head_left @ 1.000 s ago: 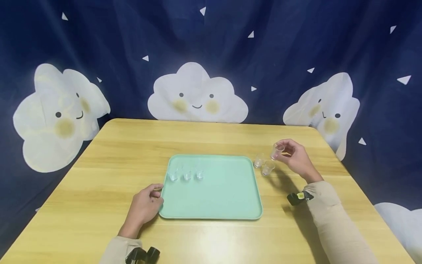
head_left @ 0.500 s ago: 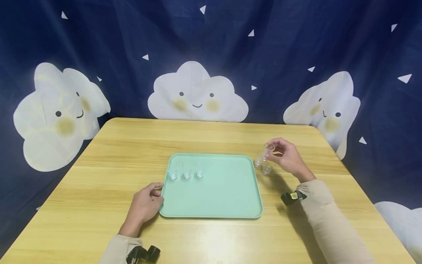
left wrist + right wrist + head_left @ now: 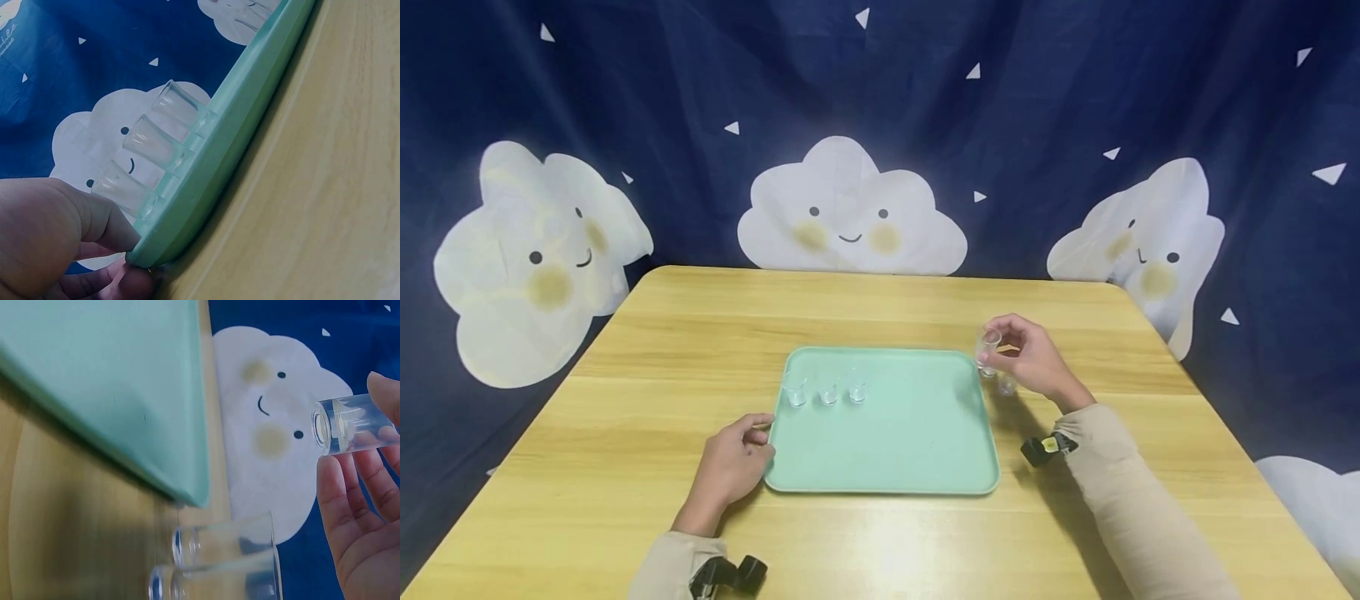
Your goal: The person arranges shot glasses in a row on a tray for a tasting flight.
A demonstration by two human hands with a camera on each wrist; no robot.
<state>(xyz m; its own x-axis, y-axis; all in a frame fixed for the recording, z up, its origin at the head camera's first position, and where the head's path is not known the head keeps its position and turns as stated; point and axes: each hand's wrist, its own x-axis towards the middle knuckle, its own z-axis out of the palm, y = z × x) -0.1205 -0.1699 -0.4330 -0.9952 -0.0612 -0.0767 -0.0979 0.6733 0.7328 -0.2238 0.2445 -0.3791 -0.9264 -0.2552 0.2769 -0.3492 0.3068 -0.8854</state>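
Note:
My right hand [image 3: 1033, 364] holds a small clear shot glass [image 3: 350, 425] between thumb and fingers, lifted off the table near the tray's right back corner. Two more clear glasses stand on the table just below it; in the right wrist view the nearer glass [image 3: 215, 584] partly overlaps the other glass [image 3: 225, 537]. At the left edge of the mint-green tray [image 3: 917, 454], my left hand [image 3: 733, 467] pinches the rim, thumb on top and fingers beneath. Three upright glasses form a row on the tray's left part: a left glass [image 3: 797, 395], a middle glass [image 3: 828, 394] and a right glass [image 3: 857, 390].
The tray lies on a pale wooden table [image 3: 880, 542]. A dark blue curtain [image 3: 685, 58] with white clouds and triangles hangs behind and beside the table. Each wrist wears a black camera mount, such as the right one [image 3: 1037, 451].
My right hand has moved left with the glass, from beyond the two standing glasses to above them, near the tray's edge. My left hand has stayed on the tray's rim.

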